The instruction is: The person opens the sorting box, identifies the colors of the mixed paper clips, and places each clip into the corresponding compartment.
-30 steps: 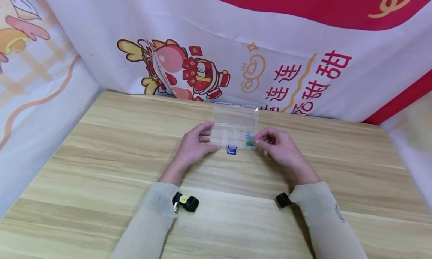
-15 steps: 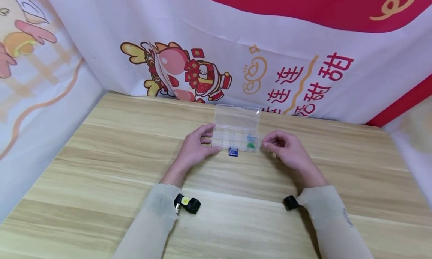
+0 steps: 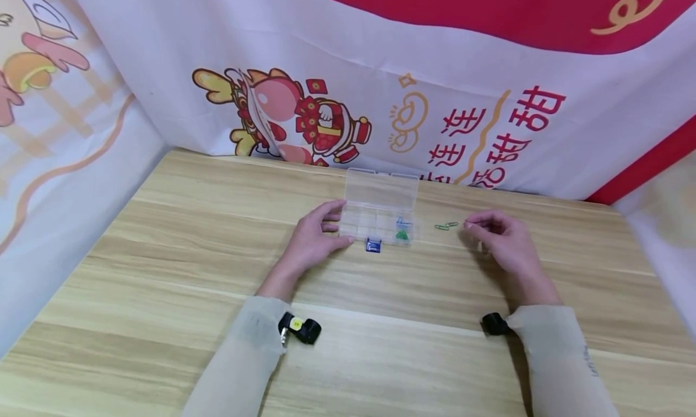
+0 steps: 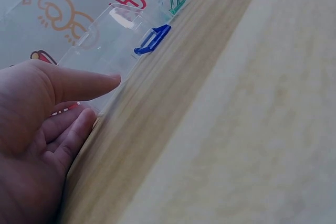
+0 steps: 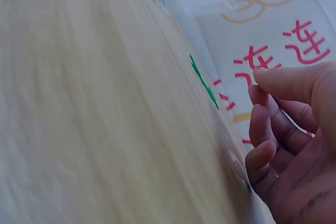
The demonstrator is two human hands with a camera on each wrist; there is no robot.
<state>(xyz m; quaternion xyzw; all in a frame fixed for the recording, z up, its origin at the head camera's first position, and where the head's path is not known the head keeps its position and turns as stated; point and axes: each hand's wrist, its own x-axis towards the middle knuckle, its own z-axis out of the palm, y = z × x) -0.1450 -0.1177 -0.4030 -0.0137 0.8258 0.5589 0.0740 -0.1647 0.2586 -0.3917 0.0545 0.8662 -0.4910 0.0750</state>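
A clear divided plastic box stands with its lid raised and its blue latch facing me. My left hand holds the box's left end, thumb at the front and fingers round the side. Green paperclips lie in the front right compartment; small light-blue pieces sit behind them. Loose green paperclips lie on the table right of the box. Just right of them is my right hand, its fingers curled and thumb against the index fingertip; nothing shows between them.
The wooden table runs back to a printed cloth, close behind the raised lid. Another cloth hangs at the left. Each wrist wears a small black camera near its sleeve cuff.
My right hand has moved right, away from the box's right side, and the loose green paperclips now show on the table. My left hand stays at the box's left end.
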